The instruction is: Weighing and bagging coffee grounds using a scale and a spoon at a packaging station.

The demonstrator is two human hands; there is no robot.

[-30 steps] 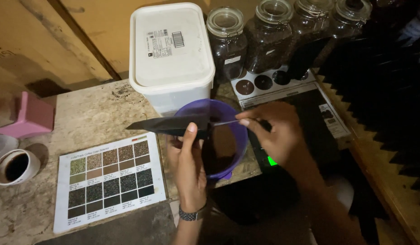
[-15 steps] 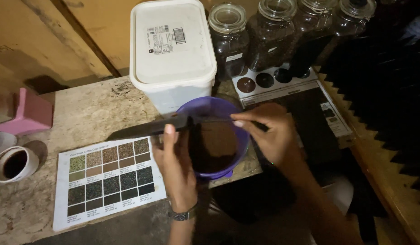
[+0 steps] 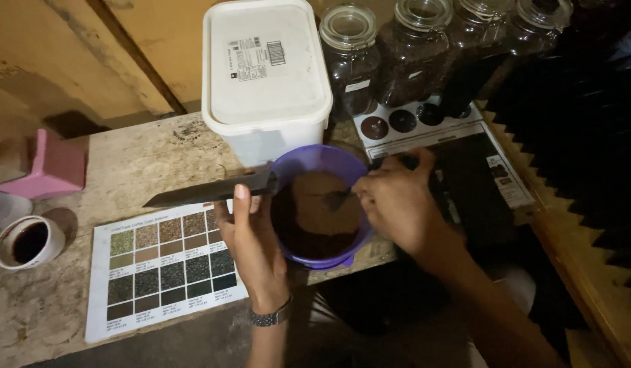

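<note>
At the desk's front edge, my left hand (image 3: 251, 238) grips a dark flat strip (image 3: 210, 191) pointing left; my right hand (image 3: 397, 201) pinches a spoon (image 3: 336, 198) in the purple bowl (image 3: 320, 163) between them.

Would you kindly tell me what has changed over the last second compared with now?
The left hand has swung the dark flat strip off the purple bowl to its left side, uncovering the brown grounds. The right hand has come down to the bowl's right rim. The white tub, jars, colour chart and cup stayed put.
</note>
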